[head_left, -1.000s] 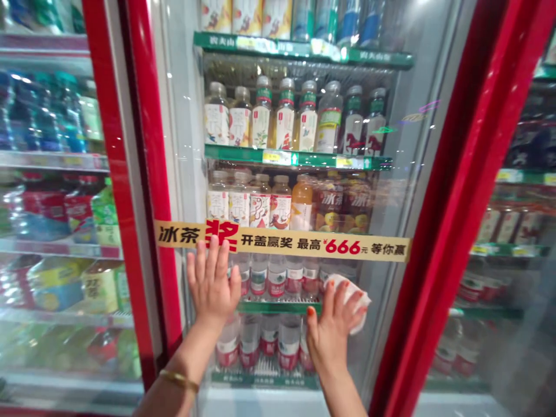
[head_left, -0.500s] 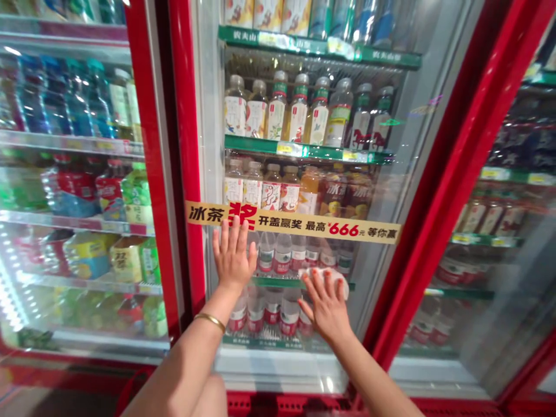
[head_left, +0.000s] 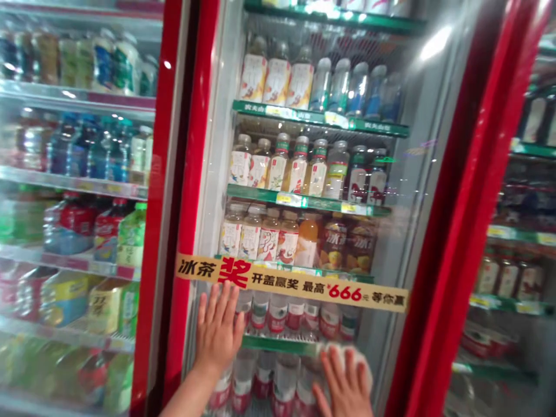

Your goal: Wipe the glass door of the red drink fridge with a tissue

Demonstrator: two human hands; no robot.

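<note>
My left hand [head_left: 218, 331] was spread on the glass door [head_left: 417, 191], my right hand [head_left: 345, 388] spread over a white cloth [head_left: 351, 360] at bottom center; loose grip could drop it.

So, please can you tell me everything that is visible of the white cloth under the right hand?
The crumpled white cloth looks soft and thin, but its exact material is hard to tell. It is bunched in loose folds beneath the spread right hand, which presses it against the red-framed glass cooler door. It sits low on the door, below the yellow banner.
</note>
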